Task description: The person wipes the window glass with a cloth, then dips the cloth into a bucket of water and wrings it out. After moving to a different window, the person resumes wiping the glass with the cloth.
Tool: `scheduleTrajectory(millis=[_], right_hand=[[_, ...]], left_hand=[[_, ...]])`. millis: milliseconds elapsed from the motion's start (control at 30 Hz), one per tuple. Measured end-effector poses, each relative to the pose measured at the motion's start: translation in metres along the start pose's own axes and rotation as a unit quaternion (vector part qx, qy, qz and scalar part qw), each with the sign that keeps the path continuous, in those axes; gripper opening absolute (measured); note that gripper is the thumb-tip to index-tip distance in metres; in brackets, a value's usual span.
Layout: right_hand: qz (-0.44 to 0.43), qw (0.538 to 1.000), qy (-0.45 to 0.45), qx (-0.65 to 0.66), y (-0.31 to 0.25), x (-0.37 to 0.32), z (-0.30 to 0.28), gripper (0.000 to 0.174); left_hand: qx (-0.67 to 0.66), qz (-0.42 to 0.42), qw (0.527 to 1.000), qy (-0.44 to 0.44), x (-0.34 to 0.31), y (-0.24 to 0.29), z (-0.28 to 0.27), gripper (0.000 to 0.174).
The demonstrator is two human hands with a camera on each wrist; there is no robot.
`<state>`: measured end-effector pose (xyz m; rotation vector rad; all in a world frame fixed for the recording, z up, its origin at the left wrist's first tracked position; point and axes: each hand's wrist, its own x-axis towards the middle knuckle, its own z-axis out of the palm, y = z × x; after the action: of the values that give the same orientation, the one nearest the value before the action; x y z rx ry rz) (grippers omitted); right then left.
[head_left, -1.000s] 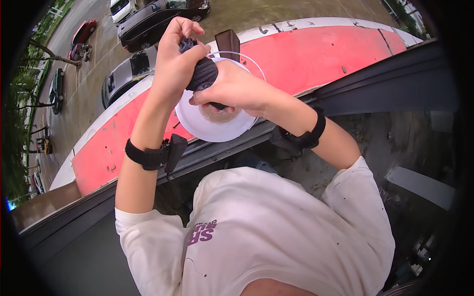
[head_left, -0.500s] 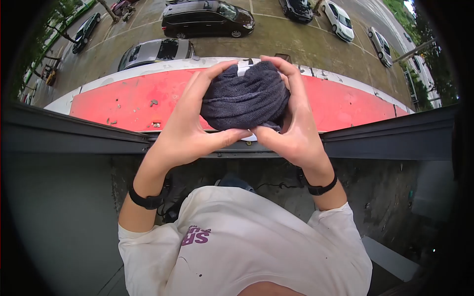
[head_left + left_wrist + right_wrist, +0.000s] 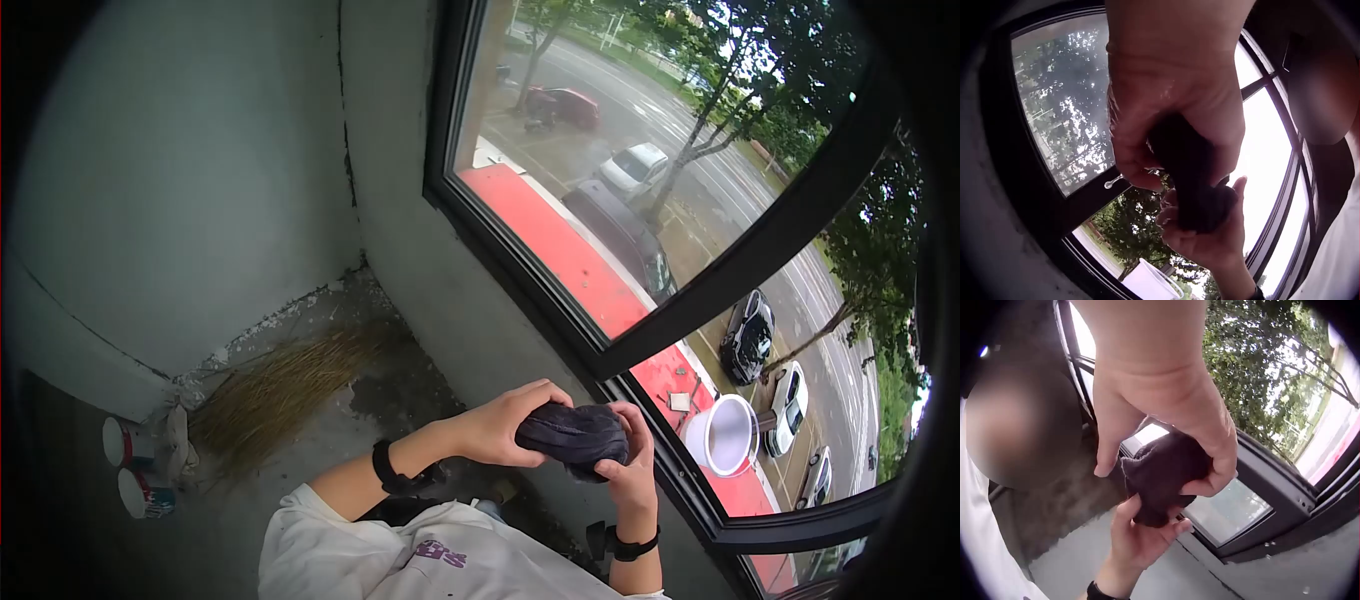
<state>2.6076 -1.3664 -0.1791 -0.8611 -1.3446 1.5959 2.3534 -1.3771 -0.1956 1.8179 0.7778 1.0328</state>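
A dark grey cloth (image 3: 570,435), bunched into a damp-looking wad, is held between both hands inside the window. My left hand (image 3: 508,425) grips its left end, thumb below and fingers over the top. At the other end my right hand (image 3: 632,468) curls round it. In the right wrist view the cloth (image 3: 1163,475) bulges between the right fingers and the left hand (image 3: 1137,542). The left wrist view has it as a dark, narrow shape (image 3: 1188,181). A white bucket (image 3: 722,436) stands outside on the red ledge, to the right of both hands.
A dark window frame (image 3: 600,360) separates the hands from the red ledge (image 3: 540,240). A straw broom (image 3: 290,390) lies in the floor corner at left, beside two paint-stained tubs (image 3: 140,495). Parked cars and trees are outside below.
The cloth went from a twisted roll over the bucket to a rounded bunch in both hands, then inside the window away from the bucket. The head view swung left toward the room corner.
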Motion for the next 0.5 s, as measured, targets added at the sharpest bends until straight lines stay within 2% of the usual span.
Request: scheduleTrajectory(millis=[33,67,100,133,167,200,233,267,300,333,367,400,433,467,500], right_hand=[[-0.017,0.999,-0.034,0.016,0.005,0.006,0.029,0.086],[0.001,0.993,-0.096,-0.071,0.017,0.011,0.078,0.08],[-0.017,0.978,-0.152,-0.142,0.015,0.026,0.102,0.075],[-0.023,0.975,-0.158,-0.157,0.019,0.035,0.142,0.064],[-0.007,0.973,-0.174,-0.152,0.021,0.043,0.171,0.064],[-0.076,0.925,-0.233,-0.291,0.022,0.052,0.197,0.062],[-0.148,0.85,-0.28,-0.42,0.026,0.057,0.22,0.061],[-0.178,0.846,-0.287,-0.414,0.033,0.06,0.244,0.057],[-0.179,0.837,-0.303,-0.419,0.036,0.061,0.265,0.056],[-0.179,0.839,-0.303,-0.415,0.041,0.063,0.283,0.055],[-0.179,0.84,-0.305,-0.413,0.044,0.067,0.3,0.054],[-0.187,0.844,-0.292,-0.408,0.045,0.071,0.315,0.053],[-0.196,0.85,-0.281,-0.401,0.048,0.075,0.33,0.051],[-0.223,0.853,-0.262,-0.393,0.051,0.08,0.344,0.049],[-0.199,0.868,-0.244,-0.384,0.055,0.082,0.354,0.047]], left_hand=[[-0.04,-0.027,0.999,0.026,-0.031,0.002,-0.017,0.059],[-0.074,-0.076,0.992,0.067,-0.094,-0.001,-0.037,0.059],[-0.084,-0.111,0.987,0.084,-0.116,0.004,-0.051,0.06],[-0.073,-0.135,0.982,0.109,-0.146,-0.002,-0.063,0.062],[-0.079,-0.151,0.977,0.125,-0.174,-0.006,-0.072,0.062],[-0.025,-0.163,0.975,0.151,-0.199,-0.011,-0.082,0.065],[0.03,-0.174,0.969,0.17,-0.221,-0.011,-0.088,0.069],[0.023,-0.212,0.964,0.159,-0.243,-0.011,-0.096,0.072],[0.007,-0.192,0.962,0.193,-0.264,-0.016,-0.1,0.084],[-0.087,-0.156,0.952,0.247,-0.283,-0.015,-0.109,0.086],[-0.179,-0.118,0.929,0.302,-0.298,-0.014,-0.12,0.089],[-0.341,-0.046,0.86,0.377,-0.309,-0.01,-0.127,0.09],[-0.482,0.028,0.756,0.442,-0.319,-0.004,-0.134,0.092],[-0.479,0.019,0.753,0.451,-0.328,0.005,-0.142,0.092],[-0.505,0.034,0.727,0.464,-0.335,0.014,-0.152,0.091]])
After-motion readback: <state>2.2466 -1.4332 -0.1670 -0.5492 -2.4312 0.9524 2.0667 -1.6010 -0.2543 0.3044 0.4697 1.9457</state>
